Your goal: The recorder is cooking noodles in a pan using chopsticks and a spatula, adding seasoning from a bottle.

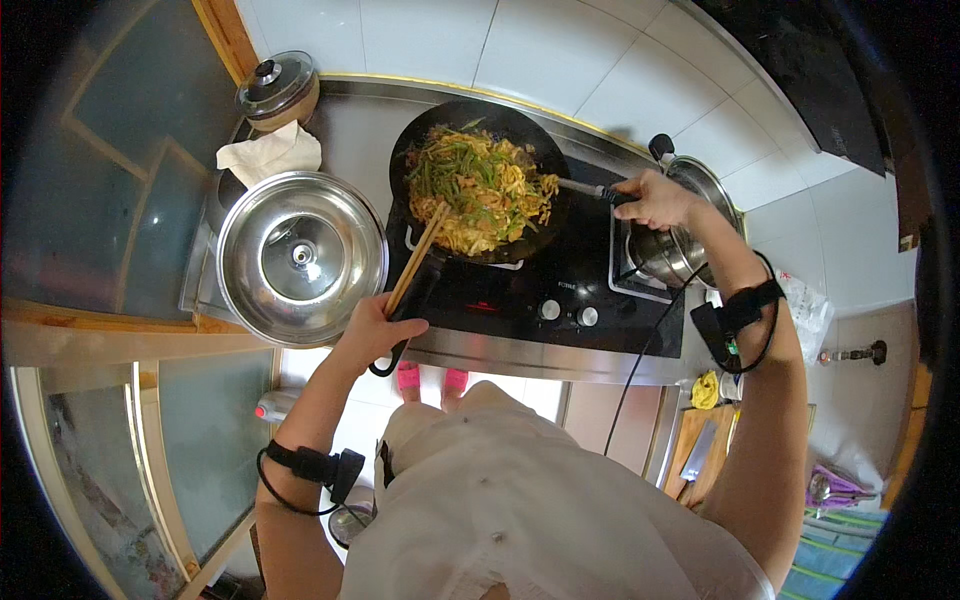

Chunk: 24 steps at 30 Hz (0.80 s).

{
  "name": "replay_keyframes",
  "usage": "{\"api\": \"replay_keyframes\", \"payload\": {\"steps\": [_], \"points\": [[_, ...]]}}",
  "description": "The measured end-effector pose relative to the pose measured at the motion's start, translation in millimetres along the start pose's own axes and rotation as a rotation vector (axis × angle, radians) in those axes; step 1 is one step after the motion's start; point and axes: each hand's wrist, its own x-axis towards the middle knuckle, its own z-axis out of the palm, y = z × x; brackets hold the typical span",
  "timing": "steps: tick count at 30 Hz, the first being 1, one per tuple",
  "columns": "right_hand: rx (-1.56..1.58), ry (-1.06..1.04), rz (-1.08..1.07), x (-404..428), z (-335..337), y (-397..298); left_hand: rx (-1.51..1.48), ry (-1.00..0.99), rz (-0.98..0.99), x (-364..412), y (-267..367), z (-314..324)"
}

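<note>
A black wok [553,142] full of stir-fried food [480,187], with green strips and yellowish pieces, sits on the black cooktop [480,300]. My left hand [375,334] is closed around a pair of wooden chopsticks [417,259], whose tips rest in the food; its thumb lies over the wok's black handle [421,289]. Whether it also grips that handle, I cannot tell. On the right, my right hand [652,201] holds the black-gripped handle of a metal cooking utensil [581,187]. Its head is hidden among the food at the wok's right side.
A large shiny metal lid or basin [244,259] stands left of the wok, near a beige cloth [270,154] and a lidded pot [281,101]. Right of the wok is a steel pot [652,259]. A cleaver [699,450] lies on a wooden board [686,435]. A cable hangs from my right forearm.
</note>
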Motion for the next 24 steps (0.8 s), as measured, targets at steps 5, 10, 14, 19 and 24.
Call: {"api": "replay_keyframes", "payload": {"steps": [5, 10, 14, 19, 24], "points": [[0.592, -0.17, 0.027, 24.7, 56.7, 9.6, 0.036, -0.041, -0.016, 2.2, 10.7, 4.2], [0.711, -0.082, 0.012, -5.1, 74.0, 1.3, -0.008, -0.028, -0.046, 0.5, 5.8, 1.2], [0.627, 0.001, -0.009, -35.3, 56.3, 3.3, 0.031, -0.045, -0.065, 2.1, 6.7, 0.6], [0.624, 0.071, -0.004, -72.5, 44.6, -5.9, -0.005, -0.059, 0.021, 2.6, -0.3, 0.1], [0.559, 0.145, -0.043, -89.6, 46.2, -7.0, -0.035, -0.093, -0.006, 4.3, -0.4, -0.6]]}}
